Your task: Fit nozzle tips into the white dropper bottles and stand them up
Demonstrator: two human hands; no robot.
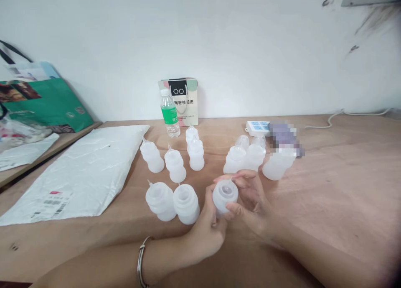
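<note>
In the head view, a small translucent white plastic bottle [224,199] with a round open neck sits between my two hands, its mouth tilted up toward me. My left hand [209,229] is wrapped round its left side and lower body. With thumb and fingertips, my right hand [252,200] grips the right side near the neck; a thin tab sticks up at the rim by those fingers. Two like bottles, one on the left [160,201] and one nearer [186,204], stand beside my left hand. Behind them are several more, including a bottle with a pointed tip [175,166].
Bottles with clear domed caps [237,154] stand behind my hands. A white mailing bag [84,166] lies left on the wooden table [338,204]. At the back are a water bottle [169,114], a paper bag [189,106], a white power strip [257,128] and a blurred purple item [283,135].
</note>
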